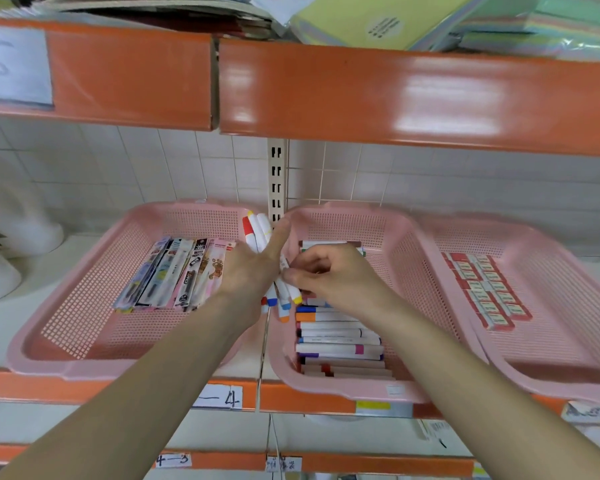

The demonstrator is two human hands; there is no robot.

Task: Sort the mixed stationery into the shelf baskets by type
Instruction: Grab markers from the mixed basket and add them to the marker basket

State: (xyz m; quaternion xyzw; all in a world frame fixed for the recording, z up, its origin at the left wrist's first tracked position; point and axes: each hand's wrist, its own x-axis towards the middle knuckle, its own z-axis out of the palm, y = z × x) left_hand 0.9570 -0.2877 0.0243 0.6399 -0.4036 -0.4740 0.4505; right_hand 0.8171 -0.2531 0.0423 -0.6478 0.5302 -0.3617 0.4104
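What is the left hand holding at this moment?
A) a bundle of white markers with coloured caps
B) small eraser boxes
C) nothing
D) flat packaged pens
A: the left hand grips a bundle of markers, coloured caps showing at both ends, while the right hand pinches one of them.

White tiled wall (174,168) ahead of me, slotted upright (276,174) dead centre. Above me, coloured paper packs (378,19) piled on the orange shelf (413,95).

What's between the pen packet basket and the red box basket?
Head view: a third pink basket of markers. The left hand and right hand grip a marker bunch at its rim.
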